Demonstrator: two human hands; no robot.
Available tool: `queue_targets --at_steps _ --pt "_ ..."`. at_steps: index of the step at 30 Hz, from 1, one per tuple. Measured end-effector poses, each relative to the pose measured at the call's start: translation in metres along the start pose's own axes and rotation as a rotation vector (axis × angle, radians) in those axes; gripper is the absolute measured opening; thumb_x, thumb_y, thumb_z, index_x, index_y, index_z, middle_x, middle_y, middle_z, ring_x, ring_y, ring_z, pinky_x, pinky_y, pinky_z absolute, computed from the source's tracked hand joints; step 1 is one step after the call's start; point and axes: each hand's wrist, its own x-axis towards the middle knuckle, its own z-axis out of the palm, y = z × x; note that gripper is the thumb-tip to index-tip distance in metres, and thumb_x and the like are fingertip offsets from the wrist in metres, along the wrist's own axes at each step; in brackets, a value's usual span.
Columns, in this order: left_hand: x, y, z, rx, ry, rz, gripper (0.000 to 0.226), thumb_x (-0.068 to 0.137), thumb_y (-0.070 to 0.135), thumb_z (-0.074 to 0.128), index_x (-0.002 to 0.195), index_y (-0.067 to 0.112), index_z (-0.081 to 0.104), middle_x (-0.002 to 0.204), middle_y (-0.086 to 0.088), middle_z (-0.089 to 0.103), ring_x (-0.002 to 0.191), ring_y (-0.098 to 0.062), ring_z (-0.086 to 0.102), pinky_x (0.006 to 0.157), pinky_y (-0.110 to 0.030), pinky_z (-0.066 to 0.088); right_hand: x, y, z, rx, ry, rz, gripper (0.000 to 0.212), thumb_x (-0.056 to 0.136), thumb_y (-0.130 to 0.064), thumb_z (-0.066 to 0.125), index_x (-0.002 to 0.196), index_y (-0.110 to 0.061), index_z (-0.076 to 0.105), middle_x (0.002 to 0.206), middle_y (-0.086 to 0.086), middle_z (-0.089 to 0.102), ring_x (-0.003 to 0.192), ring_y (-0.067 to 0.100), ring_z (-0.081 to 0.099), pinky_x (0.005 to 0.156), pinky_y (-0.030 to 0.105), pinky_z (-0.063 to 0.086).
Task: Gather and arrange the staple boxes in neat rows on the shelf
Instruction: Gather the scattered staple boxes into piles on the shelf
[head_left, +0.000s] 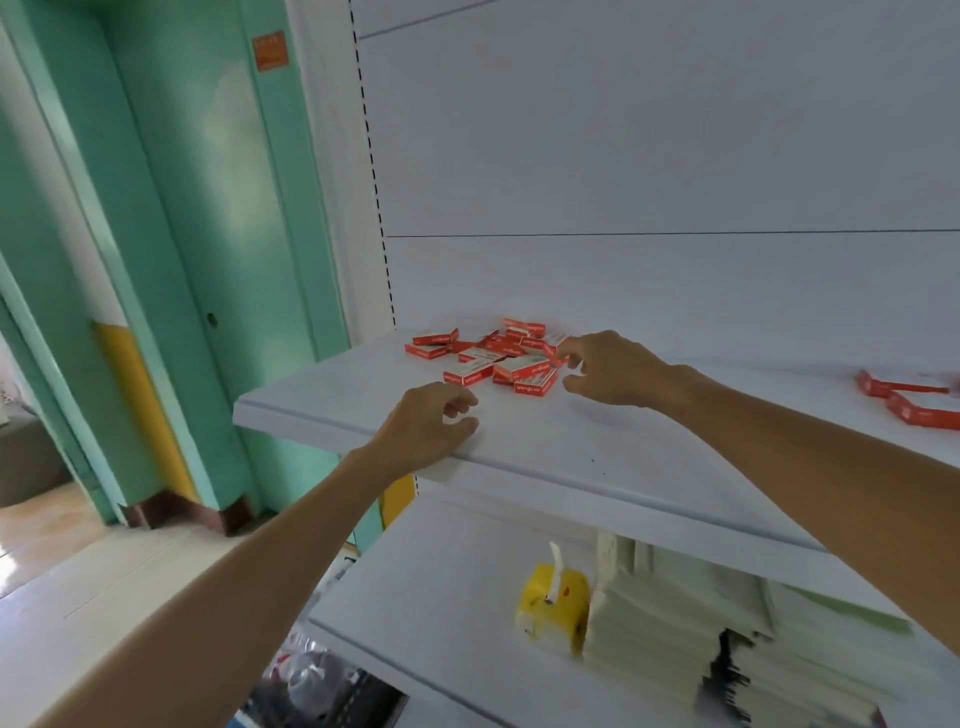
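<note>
Several small red-and-white staple boxes (498, 356) lie in a loose, untidy pile near the left end of the white shelf (571, 457). My left hand (431, 431) hovers over the shelf's front edge just in front of the pile, fingers loosely curled and holding nothing. My right hand (613, 369) is at the pile's right side, fingers loosely curled, fingertips right by the nearest boxes; I cannot tell whether they touch. More red boxes (906, 397) lie at the shelf's far right.
A white back panel rises behind the shelf. On the lower shelf stand a yellow pack (556, 605) and stacks of white paper goods (675, 639). A green door and frame (208, 260) stand to the left of the shelving.
</note>
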Motion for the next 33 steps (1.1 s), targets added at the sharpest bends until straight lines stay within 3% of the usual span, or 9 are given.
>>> queue_targets --at_steps 3,8,13,15,18,20,24,29,33 --pt "0.011 -0.003 0.002 -0.005 0.005 0.005 0.027 0.086 0.020 0.061 0.112 0.013 0.062 0.111 -0.003 0.063 0.093 -0.010 0.054 0.079 -0.017 0.039 0.020 -0.001 0.002 0.010 -0.006 -0.032 0.028 0.087 -0.022 0.059 0.112 -0.010 0.059 0.111 0.010 0.063 0.097 0.026 0.059 0.087 0.040 0.050" --pt "0.032 -0.014 -0.008 0.065 0.012 0.018 0.027 0.087 0.020 0.060 0.114 0.013 0.061 0.114 -0.003 0.062 0.098 -0.015 0.055 0.081 -0.020 0.040 0.059 -0.004 0.008 0.054 -0.025 -0.082 0.036 0.084 -0.021 0.062 0.118 -0.012 0.057 0.113 0.008 0.062 0.097 0.025 0.060 0.087 0.039 0.051" --pt "0.053 -0.034 -0.005 0.058 0.045 -0.008 0.029 0.087 0.021 0.060 0.115 0.014 0.060 0.119 -0.002 0.061 0.094 -0.008 0.050 0.081 -0.019 0.037 0.075 -0.009 0.026 0.025 -0.088 -0.151 0.042 0.086 -0.024 0.058 0.126 -0.014 0.054 0.120 0.004 0.058 0.102 0.018 0.053 0.085 0.029 0.045" --pt "0.062 -0.038 0.002 0.037 0.055 -0.026 0.031 0.087 0.021 0.060 0.117 0.013 0.059 0.121 -0.003 0.060 0.098 -0.010 0.051 0.082 -0.019 0.036 0.078 -0.005 0.031 -0.005 -0.123 -0.153 0.040 0.088 -0.023 0.055 0.127 -0.014 0.054 0.122 0.003 0.058 0.106 0.019 0.053 0.087 0.029 0.043" --pt "0.077 -0.042 0.015 0.047 0.046 -0.050 0.038 0.085 0.025 0.062 0.121 0.014 0.056 0.125 -0.006 0.056 0.109 -0.018 0.052 0.087 -0.022 0.036 0.087 0.003 0.036 -0.031 -0.143 -0.152 0.036 0.087 -0.022 0.055 0.123 -0.020 0.057 0.113 0.001 0.063 0.098 0.019 0.054 0.082 0.032 0.044" --pt "0.090 -0.044 0.020 0.060 0.046 -0.057 0.043 0.083 0.028 0.064 0.122 0.013 0.055 0.126 -0.009 0.055 0.112 -0.022 0.051 0.087 -0.023 0.035 0.093 0.008 0.038 -0.053 -0.137 -0.147 0.041 0.088 -0.031 0.056 0.128 -0.023 0.054 0.117 -0.001 0.061 0.097 0.016 0.052 0.080 0.030 0.044" --pt "0.105 -0.050 0.028 0.089 -0.019 -0.082 0.052 0.082 0.039 0.063 0.125 0.012 0.051 0.128 -0.010 0.052 0.116 -0.025 0.049 0.096 -0.034 0.041 0.105 0.010 0.047 -0.044 -0.149 -0.118 0.050 0.087 -0.049 0.052 0.133 -0.031 0.048 0.133 0.006 0.049 0.112 0.022 0.051 0.092 0.036 0.045" --pt "0.116 -0.059 0.028 0.163 -0.095 -0.075 0.048 0.086 0.040 0.057 0.125 0.013 0.048 0.129 -0.009 0.053 0.117 -0.027 0.050 0.096 -0.040 0.042 0.114 0.002 0.058 0.003 -0.112 -0.099 0.035 0.092 -0.028 0.054 0.126 -0.018 0.058 0.118 0.010 0.062 0.087 0.012 0.050 0.068 0.014 0.034" --pt "0.125 -0.062 0.012 0.130 -0.229 -0.080 0.038 0.085 0.030 0.056 0.120 0.014 0.050 0.119 -0.003 0.058 0.107 -0.024 0.054 0.087 -0.035 0.045 0.112 -0.006 0.051 -0.038 -0.134 -0.075 0.043 0.092 -0.021 0.054 0.135 -0.016 0.048 0.132 0.005 0.054 0.113 0.019 0.053 0.085 0.021 0.039"
